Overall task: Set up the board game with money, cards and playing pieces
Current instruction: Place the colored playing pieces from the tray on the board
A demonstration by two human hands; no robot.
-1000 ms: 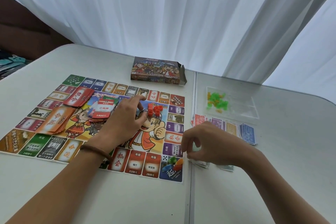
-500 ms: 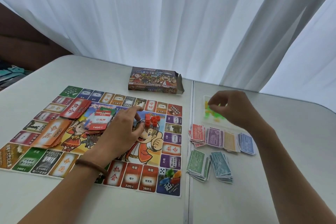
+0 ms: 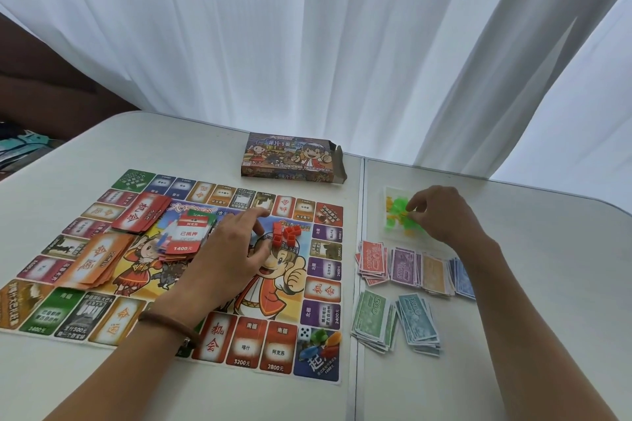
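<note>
- White curtains are hanging behind a pale counter, where the board is lying flat and the box is sitting just past its far edge, flap open.
- Left grip is resting on the board's middle, fingers loosely spread and holding nothing. Its fingertips are lying just beside the red houses, probably steadying the board and guarding that small heap.
- Right grip is reaching past the money to the clear bag off the board's right edge. Thumb and forefinger are closing in a pinch on the green pieces showing through it, apparently to get them out.
- Money is lying sorted by colour in piles between the bag and the near edge, likely serving as a bank within easy reach.
- Red deck and orange deck are lying on the board's left half, well apart from the right grip.
- Die and pawns are sitting together on the near right corner square, between the two forearms.
</note>
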